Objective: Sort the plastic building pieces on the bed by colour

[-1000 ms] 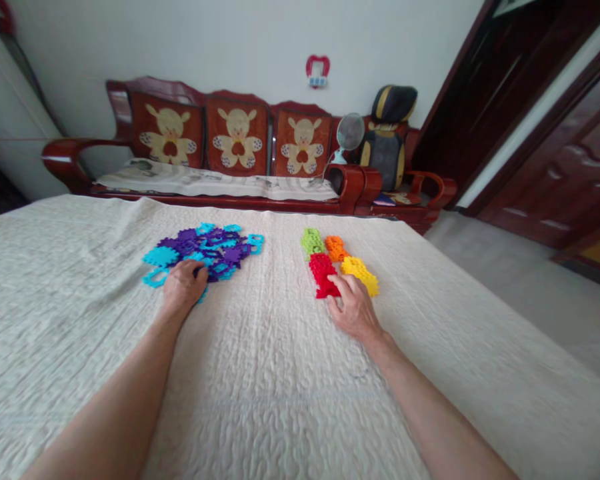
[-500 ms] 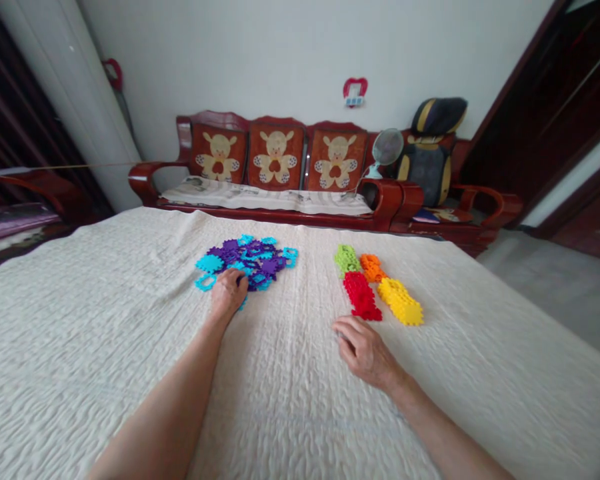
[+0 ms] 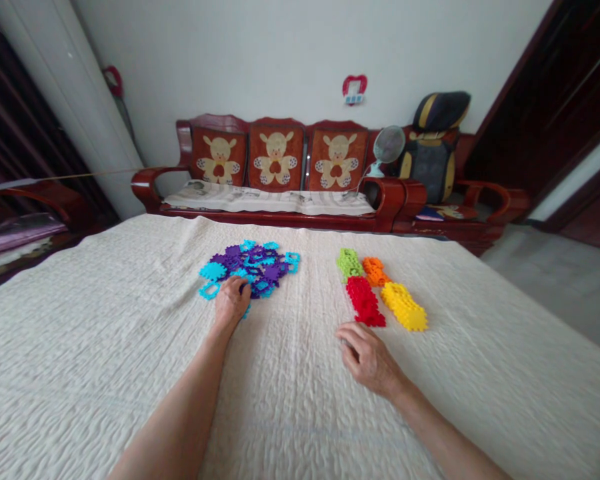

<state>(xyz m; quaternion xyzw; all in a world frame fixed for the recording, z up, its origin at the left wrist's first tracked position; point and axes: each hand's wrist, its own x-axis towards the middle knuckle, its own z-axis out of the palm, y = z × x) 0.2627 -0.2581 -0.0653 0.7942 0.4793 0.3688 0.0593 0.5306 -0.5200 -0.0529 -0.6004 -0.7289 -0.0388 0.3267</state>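
Note:
My left hand is at the near edge of a mixed pile of flat plastic interlocking pieces with toothed edges. Its fingers are curled down with a dark purple piece showing between thumb and fingertips. Around it lie purple pieces and light blue pieces, some solid, some open frames. My right hand rests on the cloth, loosely bent, thumb apart from the fingers, with nothing seen in it. Just beyond it is a red stack of toothed pieces.
Beside the red stack lie a green group, an orange group and a yellow row. A cream quilted cloth covers the table. Behind stand a wooden sofa, a small fan and a chair with a black-and-yellow cushion.
The whole view has shifted slightly. Both hands keep almost the same places, the left at the purple and blue pile, the right on the cloth. The coloured groups look unchanged.

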